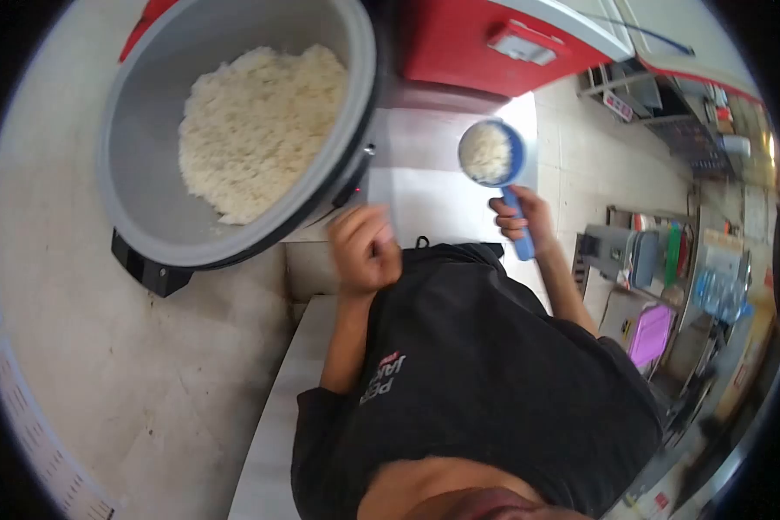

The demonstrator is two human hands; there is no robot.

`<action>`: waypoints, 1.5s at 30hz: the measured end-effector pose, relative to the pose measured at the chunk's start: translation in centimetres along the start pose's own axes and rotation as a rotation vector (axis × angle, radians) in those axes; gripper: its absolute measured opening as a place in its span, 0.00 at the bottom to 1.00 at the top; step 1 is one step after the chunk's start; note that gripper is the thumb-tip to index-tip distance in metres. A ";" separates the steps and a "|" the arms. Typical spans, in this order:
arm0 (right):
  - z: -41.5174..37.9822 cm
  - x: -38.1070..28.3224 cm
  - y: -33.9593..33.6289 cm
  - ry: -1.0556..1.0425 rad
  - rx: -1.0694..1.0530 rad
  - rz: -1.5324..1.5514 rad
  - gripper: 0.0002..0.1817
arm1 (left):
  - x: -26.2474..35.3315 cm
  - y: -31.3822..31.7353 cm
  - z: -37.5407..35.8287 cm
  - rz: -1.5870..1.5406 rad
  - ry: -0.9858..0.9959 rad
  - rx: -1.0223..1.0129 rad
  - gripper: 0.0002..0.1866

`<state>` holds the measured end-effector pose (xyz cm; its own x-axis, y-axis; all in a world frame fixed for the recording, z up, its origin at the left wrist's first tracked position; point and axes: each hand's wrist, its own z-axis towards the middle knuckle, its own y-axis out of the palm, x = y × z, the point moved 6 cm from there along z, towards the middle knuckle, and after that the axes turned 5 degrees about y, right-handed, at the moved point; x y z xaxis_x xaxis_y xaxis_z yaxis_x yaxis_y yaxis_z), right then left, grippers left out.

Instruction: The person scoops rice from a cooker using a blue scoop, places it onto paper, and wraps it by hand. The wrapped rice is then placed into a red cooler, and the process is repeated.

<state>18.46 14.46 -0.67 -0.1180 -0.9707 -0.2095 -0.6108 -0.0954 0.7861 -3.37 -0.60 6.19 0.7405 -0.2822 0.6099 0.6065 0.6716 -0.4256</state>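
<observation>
My right hand (pixel 529 218) is wrapped round the handle of a blue scoop (pixel 523 244), whose round cup holds white cooked rice (pixel 485 154). The scoop is above a pale, shiny surface. My left hand (pixel 364 249) is closed with its fingers curled in, and I see nothing in it. It is beside the outer wall of a large rice cooker (pixel 139 217) at the upper left. A wide mound of cooked rice (pixel 260 130) lies inside the cooker's grey pot.
A red box (pixel 451 43) with a white latch stands beyond the pale surface (pixel 416 186). Shelving at the right bears a grey bin (pixel 611 253), a purple lid (pixel 651 334) and clear bottles (pixel 721 295). A stained wall (pixel 173 381) runs along the left.
</observation>
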 end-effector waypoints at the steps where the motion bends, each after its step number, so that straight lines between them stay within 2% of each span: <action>1: 0.4 1.6 -3.5 0.000 -0.017 0.130 0.17 | -0.8 4.3 -0.8 -0.073 -0.088 -0.267 0.19; 2: 0.7 3.3 -5.6 0.032 -0.018 0.275 0.15 | -2.1 8.4 -1.9 -0.138 -0.169 -0.534 0.24; 3: 0.9 4.2 -7.2 -0.015 0.045 0.225 0.13 | -3.1 10.1 -3.6 -0.148 -0.160 -0.553 0.24; 5: 0.9 5.3 -7.8 -0.049 0.155 0.206 0.11 | -5.6 13.0 -8.1 0.136 -0.191 -0.842 0.29; 6: 1.0 5.5 -7.7 -0.043 0.154 0.214 0.11 | -6.2 13.2 -8.9 0.105 -0.297 -0.936 0.32; 8: 0.9 5.0 -7.8 -0.168 0.244 0.015 0.12 | -6.5 13.1 -9.2 0.104 -0.268 -0.940 0.33; 9: 1.0 5.0 -6.9 -0.154 0.238 0.019 0.12 | -6.5 13.0 -9.2 0.100 -0.231 -0.937 0.34; 11: 0.9 2.3 -5.1 -0.419 0.456 -0.539 0.20 | -6.7 12.9 -9.3 0.081 -0.222 -0.918 0.34; 12: 1.8 2.1 -5.1 -0.412 0.444 -0.541 0.20 | -6.6 12.8 -9.3 0.052 -0.199 -0.895 0.35; 14: 3.2 0.6 -3.3 -0.685 0.609 -1.580 0.28 | -6.2 12.2 -9.0 0.053 -0.179 -0.876 0.35; 15: 4.8 1.3 -3.6 -0.693 0.574 -1.876 0.31 | -5.8 12.0 -8.9 0.043 -0.152 -0.858 0.36; 17: 7.0 2.5 -5.0 -0.621 0.588 -2.079 0.34 | -5.5 12.0 -9.4 0.056 -0.157 -0.865 0.34; 18: 7.0 2.6 -4.5 -0.618 0.582 -2.077 0.34 | -5.4 11.8 -10.0 0.066 -0.162 -0.878 0.32; 20: 7.3 2.1 -4.0 -0.401 0.647 -2.133 0.33 | -6.3 11.8 -10.8 0.064 -0.141 -0.899 0.29; 24: 7.3 1.9 -3.8 -0.454 0.607 -2.105 0.32 | -6.5 11.3 -11.5 0.036 -0.055 -0.871 0.23; 26: 5.3 0.0 -0.6 -0.797 0.535 -1.765 0.31 | -6.6 11.1 -11.6 0.021 -0.099 -0.863 0.21; 27: 4.1 -1.0 1.2 -0.874 0.502 -1.532 0.29 | -6.9 11.0 -11.5 0.011 -0.147 -0.851 0.19; 28: 2.8 -2.1 3.6 -0.965 0.489 -1.464 0.30 | -6.7 10.8 -11.3 0.014 -0.151 -0.848 0.19; 29: 1.2 -3.2 7.1 -1.386 0.423 -1.587 0.32 | -6.7 10.4 -11.0 0.049 -0.163 -0.859 0.17; 30: 0.3 -4.0 9.6 -1.331 0.293 -1.401 0.33 | -6.8 10.1 -10.6 0.086 -0.168 -0.874 0.14; 31: -1.1 -4.6 13.4 -1.419 0.223 -1.428 0.36 | -6.7 9.8 -10.2 0.092 -0.160 -0.881 0.14; 32: -1.5 -5.5 16.0 -1.631 0.189 -1.469 0.33 | -6.6 9.6 -9.8 0.110 -0.157 -0.871 0.13; 34: -2.4 -5.2 22.3 -1.705 -0.105 -1.611 0.31 | -6.6 9.4 -9.5 0.129 -0.150 -0.861 0.12; 36: -2.2 -4.9 27.7 -1.601 -0.339 -1.680 0.22 | -6.8 8.9 -9.2 0.177 -0.059 -0.770 0.14; 38: 0.7 -4.4 30.8 -1.282 -0.192 -2.251 0.19 | -7.4 8.9 -9.1 0.192 0.000 -0.756 0.13; 39: 0.9 -4.3 32.7 -1.289 -0.193 -2.247 0.19 | -7.3 8.8 -9.0 0.199 0.055 -0.744 0.13; 40: 2.0 -3.8 33.9 -1.143 -0.160 -2.421 0.19 | -7.0 8.7 -8.8 0.203 0.059 -0.745 0.13; 41: 2.8 -3.6 34.2 -0.983 -0.121 -2.587 0.18 | -7.1 8.4 -8.4 0.163 -0.013 -0.716 0.11; 42: 4.0 -3.9 33.6 -0.989 -0.117 -2.588 0.18 | -7.1 8.2 -7.9 0.121 -0.083 -0.685 0.09; 44: 4.0 -3.7 32.5 -1.787 -0.411 -2.129 0.21 | -6.8 7.9 -7.1 0.129 -0.094 -0.654 0.09; 45: 4.0 -3.5 31.2 -1.785 -0.413 -2.133 0.21 | -6.8 7.8 -6.9 0.135 -0.110 -0.621 0.09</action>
<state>-3.32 15.79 22.23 -0.1852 0.9768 -0.1072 -0.6480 -0.2034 -0.7340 -1.69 1.81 -5.84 0.8079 -0.1293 0.5750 0.5893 0.1650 -0.7909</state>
